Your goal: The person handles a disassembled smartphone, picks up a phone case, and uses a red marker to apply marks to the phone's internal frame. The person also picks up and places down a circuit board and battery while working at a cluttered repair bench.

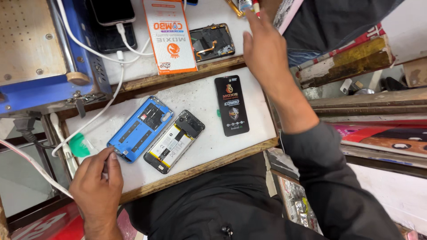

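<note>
the left hand (95, 180), fingers pinched together on a thin tool, touches the blue back cover (140, 129) at its 7 o'clock corner. the opened phone (174, 141) lies just beside it, at 3 o'clock. the right hand (262, 49), fingers apart and empty, hovers at 12 o'clock over the tray (209, 166) edge; bare tray surface between.

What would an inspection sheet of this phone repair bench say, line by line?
Surface: white tray with a wooden rim.
Job's things: blue back cover beside an opened phone; black screen part apart.
Clutter: orange-and-white box, second opened phone, green pick.
Hands: left hand at the blue cover's corner, pinching something thin; right hand reaching to the upper shelf.
Cables: white cables across the tray.
Surroundings: blue machine, wooden planks.
</note>
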